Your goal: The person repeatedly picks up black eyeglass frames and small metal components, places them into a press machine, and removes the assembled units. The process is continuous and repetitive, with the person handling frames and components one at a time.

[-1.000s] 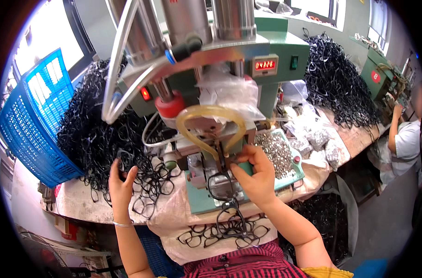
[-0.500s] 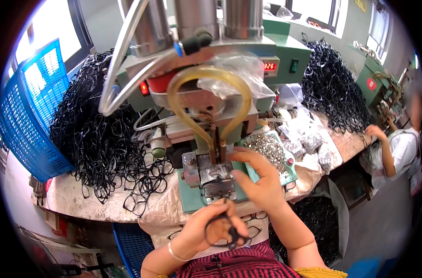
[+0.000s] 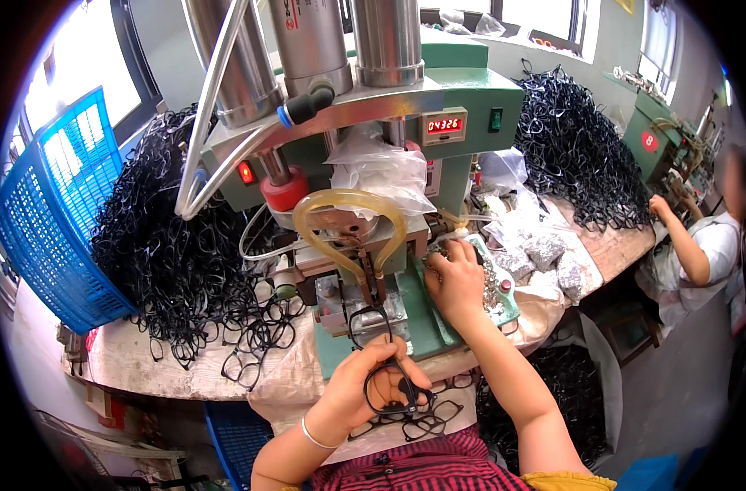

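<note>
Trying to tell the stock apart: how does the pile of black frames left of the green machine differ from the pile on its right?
The left pile spills loose frames onto the covered bench beside a blue basket. The right pile is heaped higher, farther back, near another person's station. Both are tangled black eyeglass frames.

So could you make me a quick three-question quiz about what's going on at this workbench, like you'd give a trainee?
1. True or false: the person's left hand holds a black plastic spectacle frame up to the green press machine.
2. Where does the right hand rest? A) on the blue plastic basket B) on the tray of small silvery metal parts C) on the tall heap of black frames
3. Fill in: the looped hose hanging at the front of the machine is ____ in colour.

Key: 1 true; 2 B; 3 yellowish (translucent).
</note>
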A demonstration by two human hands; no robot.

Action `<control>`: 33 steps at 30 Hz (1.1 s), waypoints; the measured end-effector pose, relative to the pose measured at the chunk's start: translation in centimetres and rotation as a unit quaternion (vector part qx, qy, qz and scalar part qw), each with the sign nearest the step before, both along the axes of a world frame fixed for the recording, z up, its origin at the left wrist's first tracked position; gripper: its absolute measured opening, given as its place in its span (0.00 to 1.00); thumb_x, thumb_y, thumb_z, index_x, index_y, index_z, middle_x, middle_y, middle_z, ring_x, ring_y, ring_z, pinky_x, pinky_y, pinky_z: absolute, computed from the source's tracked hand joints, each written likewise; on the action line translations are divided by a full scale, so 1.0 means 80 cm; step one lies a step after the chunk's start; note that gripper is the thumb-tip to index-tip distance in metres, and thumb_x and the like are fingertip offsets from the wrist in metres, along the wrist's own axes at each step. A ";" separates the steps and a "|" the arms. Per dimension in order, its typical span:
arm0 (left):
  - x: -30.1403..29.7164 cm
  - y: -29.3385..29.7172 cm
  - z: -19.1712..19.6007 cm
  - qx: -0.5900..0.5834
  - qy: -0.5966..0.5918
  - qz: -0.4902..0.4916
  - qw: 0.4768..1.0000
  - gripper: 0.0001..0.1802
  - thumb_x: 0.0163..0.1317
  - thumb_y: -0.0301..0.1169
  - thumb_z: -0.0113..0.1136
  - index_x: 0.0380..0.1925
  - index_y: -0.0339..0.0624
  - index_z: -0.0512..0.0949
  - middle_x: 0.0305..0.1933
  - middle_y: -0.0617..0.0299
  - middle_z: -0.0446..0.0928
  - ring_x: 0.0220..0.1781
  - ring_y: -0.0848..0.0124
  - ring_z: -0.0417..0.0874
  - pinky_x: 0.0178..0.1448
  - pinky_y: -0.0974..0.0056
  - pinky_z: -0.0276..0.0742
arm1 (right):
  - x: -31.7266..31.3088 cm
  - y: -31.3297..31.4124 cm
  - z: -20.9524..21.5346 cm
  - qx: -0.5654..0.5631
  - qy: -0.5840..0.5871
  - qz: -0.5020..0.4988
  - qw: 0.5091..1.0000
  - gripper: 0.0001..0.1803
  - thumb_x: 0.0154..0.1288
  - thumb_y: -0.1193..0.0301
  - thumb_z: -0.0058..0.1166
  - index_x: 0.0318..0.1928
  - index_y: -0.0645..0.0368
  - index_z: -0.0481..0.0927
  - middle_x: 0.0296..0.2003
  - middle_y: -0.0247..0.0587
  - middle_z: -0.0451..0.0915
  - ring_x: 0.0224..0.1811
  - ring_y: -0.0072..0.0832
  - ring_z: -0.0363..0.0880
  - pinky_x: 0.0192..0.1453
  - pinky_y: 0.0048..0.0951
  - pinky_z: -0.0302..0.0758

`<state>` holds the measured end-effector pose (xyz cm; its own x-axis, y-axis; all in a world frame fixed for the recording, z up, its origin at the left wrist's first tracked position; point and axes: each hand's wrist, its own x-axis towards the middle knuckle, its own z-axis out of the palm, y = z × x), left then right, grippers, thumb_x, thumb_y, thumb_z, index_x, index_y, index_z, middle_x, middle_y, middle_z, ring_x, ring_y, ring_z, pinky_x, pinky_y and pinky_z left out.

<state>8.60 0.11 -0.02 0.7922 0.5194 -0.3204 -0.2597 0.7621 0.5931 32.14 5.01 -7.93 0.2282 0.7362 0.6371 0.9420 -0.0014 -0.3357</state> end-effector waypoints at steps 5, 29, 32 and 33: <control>-0.085 -0.037 -0.020 0.223 0.041 0.066 0.972 0.19 0.77 0.42 0.44 0.48 0.33 0.71 0.40 0.42 0.82 0.43 0.51 0.86 0.45 0.53 0.85 | 0.000 -0.023 -0.007 -0.034 -0.011 -0.005 0.999 0.10 0.51 0.73 0.62 0.35 0.60 0.80 0.52 0.51 0.78 0.60 0.51 0.73 0.56 0.49 0.75; -0.172 0.078 -0.073 0.652 0.480 0.307 0.500 0.09 0.57 0.22 0.69 0.25 0.34 0.76 0.51 0.52 0.83 0.49 0.59 0.80 0.52 0.57 0.75 | 0.023 -0.154 -0.023 0.126 0.355 -0.083 0.923 0.06 0.60 0.83 0.61 0.39 0.64 0.84 0.37 0.39 0.83 0.41 0.28 0.81 0.49 0.28 0.75; -0.172 0.065 -0.057 0.522 0.351 0.384 0.676 0.09 0.66 0.23 0.62 0.27 0.34 0.74 0.46 0.54 0.84 0.42 0.73 0.80 0.47 0.67 0.74 | 0.002 -0.162 -0.003 0.081 0.378 -0.047 0.921 0.07 0.58 0.84 0.61 0.39 0.64 0.84 0.38 0.40 0.84 0.42 0.30 0.82 0.49 0.29 0.75; -0.165 0.064 -0.047 0.496 0.303 0.397 0.710 0.09 0.69 0.23 0.59 0.27 0.34 0.74 0.45 0.54 0.85 0.40 0.76 0.79 0.45 0.70 0.73 | -0.010 -0.152 0.017 0.090 0.291 0.010 0.952 0.06 0.61 0.84 0.60 0.39 0.65 0.83 0.37 0.37 0.82 0.43 0.24 0.80 0.49 0.25 0.74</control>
<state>-4.56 5.23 -3.76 -0.0050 0.9334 0.3588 0.1590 -0.3535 0.9218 31.31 -7.13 -6.60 0.5690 0.6347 0.5229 0.5952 0.1209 -0.7944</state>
